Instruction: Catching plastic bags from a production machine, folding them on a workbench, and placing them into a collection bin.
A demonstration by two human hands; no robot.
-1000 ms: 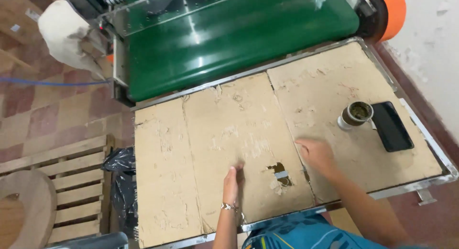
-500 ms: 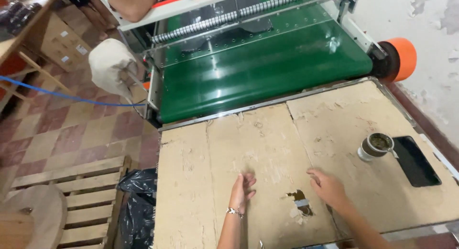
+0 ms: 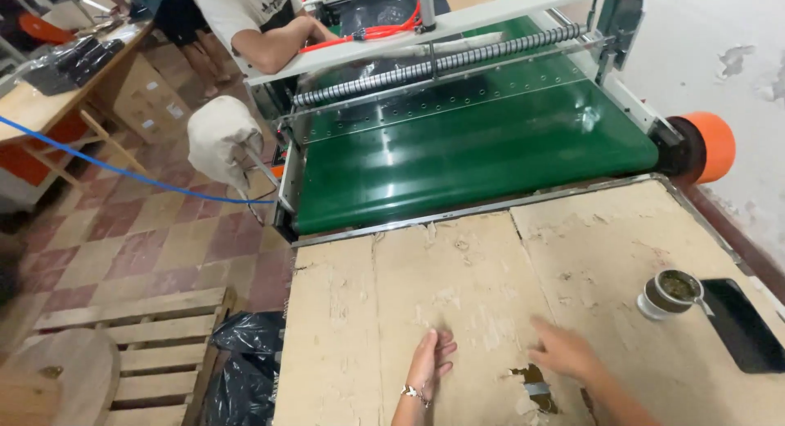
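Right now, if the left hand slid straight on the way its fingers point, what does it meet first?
The left hand lies open on the torn cardboard sheet, fingers pointing up the table. Nothing stands on the cardboard in that line; the first thing looks to be the green conveyor belt at the table's far edge, though depth is uncertain.
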